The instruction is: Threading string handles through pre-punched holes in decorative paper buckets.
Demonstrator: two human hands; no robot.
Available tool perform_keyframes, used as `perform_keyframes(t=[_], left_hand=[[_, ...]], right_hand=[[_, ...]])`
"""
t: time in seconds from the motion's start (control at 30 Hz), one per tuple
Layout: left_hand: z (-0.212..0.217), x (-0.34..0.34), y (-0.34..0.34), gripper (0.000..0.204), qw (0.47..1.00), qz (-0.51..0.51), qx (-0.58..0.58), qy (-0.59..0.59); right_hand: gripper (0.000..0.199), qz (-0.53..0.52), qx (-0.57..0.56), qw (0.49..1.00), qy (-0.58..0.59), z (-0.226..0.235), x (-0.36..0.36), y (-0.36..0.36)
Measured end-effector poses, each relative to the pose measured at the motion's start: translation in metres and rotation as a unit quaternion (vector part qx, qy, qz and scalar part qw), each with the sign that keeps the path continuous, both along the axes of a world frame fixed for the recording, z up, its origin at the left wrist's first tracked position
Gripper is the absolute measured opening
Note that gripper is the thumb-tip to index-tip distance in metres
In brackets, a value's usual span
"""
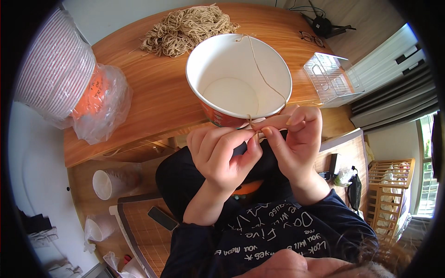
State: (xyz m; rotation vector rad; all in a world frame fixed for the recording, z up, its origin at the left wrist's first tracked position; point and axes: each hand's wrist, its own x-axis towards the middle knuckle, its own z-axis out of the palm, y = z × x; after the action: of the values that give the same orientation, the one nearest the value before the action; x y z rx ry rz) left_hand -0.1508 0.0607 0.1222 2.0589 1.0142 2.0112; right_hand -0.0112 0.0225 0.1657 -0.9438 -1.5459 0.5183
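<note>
A large white paper bucket (230, 95) with an orange-red outside stands tilted toward me at the table's near edge. Tan twine (262, 74) runs from its far rim across the opening to the near rim. At that near rim, my left hand (222, 150) pinches the twine between thumb and forefinger. My right hand (296, 141) meets it there, its thumb and forefinger closed on the same twine. The fingertips of both hands nearly touch, and they partly hide the twine's end.
A heap of tan twine (187, 28) lies behind the bucket on the wooden table (153, 97). Stacked buckets in clear plastic (58, 65) stand at left. A clear rack (331, 78), glasses (311, 39) and a black device (322, 25) are at right. A phone (163, 218) lies below.
</note>
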Motion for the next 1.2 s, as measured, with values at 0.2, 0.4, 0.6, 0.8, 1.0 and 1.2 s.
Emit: perform_keyframes(t=[0.2,0.4,0.6,0.8,1.0,1.2], left_hand=[[-0.004,0.001,0.003,0.024,0.999,-0.013,0.026,-0.019],[-0.004,0.004,0.004,0.027,0.999,0.006,0.051,-0.016],[-0.004,0.001,0.004,0.024,0.997,0.025,0.074,0.013],[-0.006,0.003,0.006,0.022,0.998,0.014,0.058,-0.004],[-0.005,0.004,0.006,0.023,0.999,-0.011,0.037,-0.019],[-0.005,0.005,0.004,0.023,0.999,-0.014,0.036,-0.019]], right_hand=[[0.036,-0.013,0.006,1.000,0.001,-0.002,0.000,0.001],[0.037,-0.017,0.000,1.000,0.007,-0.001,0.001,0.000],[0.038,-0.020,-0.021,0.999,0.038,-0.002,-0.001,-0.001],[0.033,-0.014,-0.019,0.999,0.047,-0.001,-0.004,-0.001],[0.025,-0.075,0.055,0.991,-0.100,0.011,0.010,-0.001],[0.027,-0.155,0.117,0.944,-0.267,0.015,0.006,0.001]])
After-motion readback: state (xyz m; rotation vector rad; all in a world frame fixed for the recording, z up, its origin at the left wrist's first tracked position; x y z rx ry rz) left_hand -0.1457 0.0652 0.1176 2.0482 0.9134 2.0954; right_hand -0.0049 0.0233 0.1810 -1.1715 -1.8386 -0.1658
